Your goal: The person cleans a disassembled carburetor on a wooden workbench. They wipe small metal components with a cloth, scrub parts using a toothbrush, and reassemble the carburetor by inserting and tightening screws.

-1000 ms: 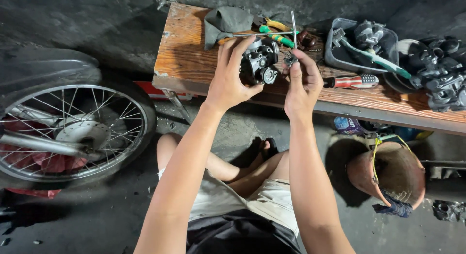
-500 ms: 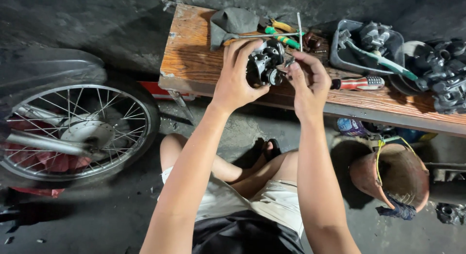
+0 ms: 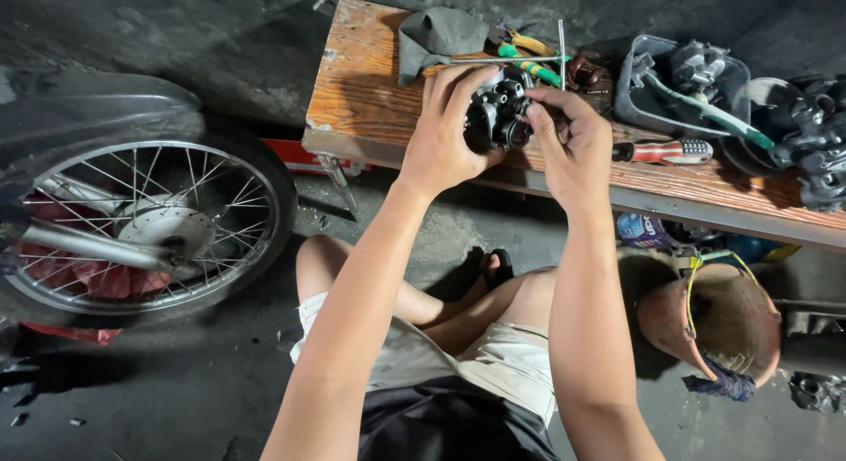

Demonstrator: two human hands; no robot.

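Note:
My left hand grips a dark metal carburetor-like part and holds it up in front of the wooden bench. My right hand touches the part's right side with thumb and fingertips pinched on it. Just behind the part lie a T-handle wrench, a green-handled screwdriver and a grey rag. My bare legs and light shorts show below, with a black sandal on the floor.
A spoked motorcycle wheel stands at the left. On the bench to the right lie a red-and-white-handled screwdriver, a grey tray of metal parts and dark engine pieces. A brown bucket sits under the bench.
Both hands with the part have shifted slightly right and up in view as the camera moved. My right fingers have closed in on the part's side.

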